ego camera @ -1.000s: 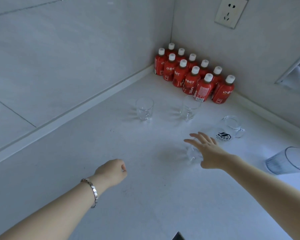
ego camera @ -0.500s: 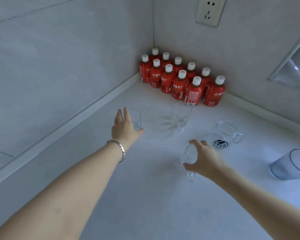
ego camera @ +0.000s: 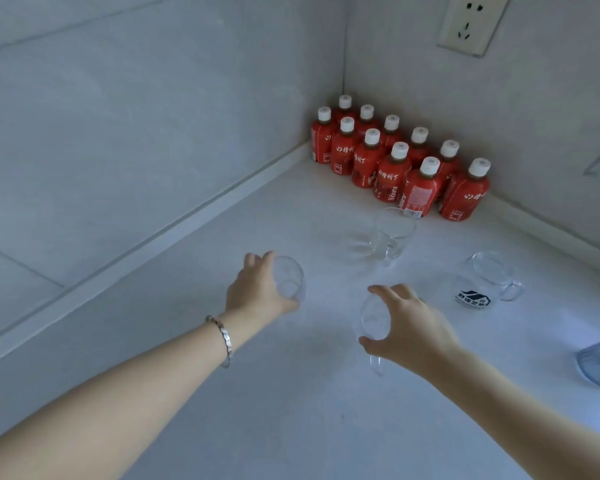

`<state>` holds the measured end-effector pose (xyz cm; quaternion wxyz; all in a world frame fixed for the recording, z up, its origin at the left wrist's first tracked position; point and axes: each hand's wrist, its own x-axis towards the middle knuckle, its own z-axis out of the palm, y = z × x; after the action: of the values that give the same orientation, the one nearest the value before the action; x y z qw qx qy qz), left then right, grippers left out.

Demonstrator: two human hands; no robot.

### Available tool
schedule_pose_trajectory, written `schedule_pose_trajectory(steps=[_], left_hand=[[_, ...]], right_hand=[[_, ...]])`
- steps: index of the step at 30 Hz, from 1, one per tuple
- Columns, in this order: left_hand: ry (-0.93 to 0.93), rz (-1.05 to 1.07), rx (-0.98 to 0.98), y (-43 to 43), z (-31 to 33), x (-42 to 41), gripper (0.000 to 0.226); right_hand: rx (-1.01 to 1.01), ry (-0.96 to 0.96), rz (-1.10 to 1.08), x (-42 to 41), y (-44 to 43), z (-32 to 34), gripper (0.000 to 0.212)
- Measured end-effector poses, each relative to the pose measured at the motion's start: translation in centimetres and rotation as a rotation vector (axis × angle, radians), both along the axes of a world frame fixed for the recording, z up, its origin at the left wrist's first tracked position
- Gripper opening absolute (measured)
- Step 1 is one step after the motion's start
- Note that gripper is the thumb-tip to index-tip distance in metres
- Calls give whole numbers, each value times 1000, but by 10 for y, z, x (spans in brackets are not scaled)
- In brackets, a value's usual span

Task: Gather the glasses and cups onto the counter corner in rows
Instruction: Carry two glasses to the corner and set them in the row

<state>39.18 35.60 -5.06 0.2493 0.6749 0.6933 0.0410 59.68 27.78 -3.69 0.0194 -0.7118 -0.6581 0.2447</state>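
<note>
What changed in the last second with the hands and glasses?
The left hand reached forward from a loose fist and closed its grip on a small clear glass. The right hand took hold of another glass and lifted it. The red bottles, handled glass and logo mug stayed put.

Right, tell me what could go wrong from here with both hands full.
1. The right hand holds its small clear glass tilted, so it could slip from the fingers.
2. The left hand grips another clear glass; placing both together risks them clinking.
3. The clear mug stands just in front of the red bottles; a careless reach could topple it.
</note>
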Motion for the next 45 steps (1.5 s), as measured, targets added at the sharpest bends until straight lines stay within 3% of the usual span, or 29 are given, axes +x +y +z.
schedule_pose_trajectory(steps=[6, 17, 23, 28, 36, 45], left_hand=[[-38, 53, -32, -98, 37, -101, 81], [52, 477, 20, -282, 68, -398, 86], [34, 622, 9, -396, 59, -553, 80], [34, 718, -28, -469, 43, -650, 77], [23, 814, -61, -525, 20, -731, 80], [-23, 892, -42, -544, 10, -746, 81]], right_hand=[[-2, 8, 237, -98, -7, 23, 78], [-6, 52, 685, -391, -92, 42, 79], [-60, 89, 714, -564, -171, 21, 77], [-96, 100, 617, -685, -216, -2, 72], [-34, 58, 639, -832, -211, -25, 81], [9, 57, 624, -893, -198, -44, 82]])
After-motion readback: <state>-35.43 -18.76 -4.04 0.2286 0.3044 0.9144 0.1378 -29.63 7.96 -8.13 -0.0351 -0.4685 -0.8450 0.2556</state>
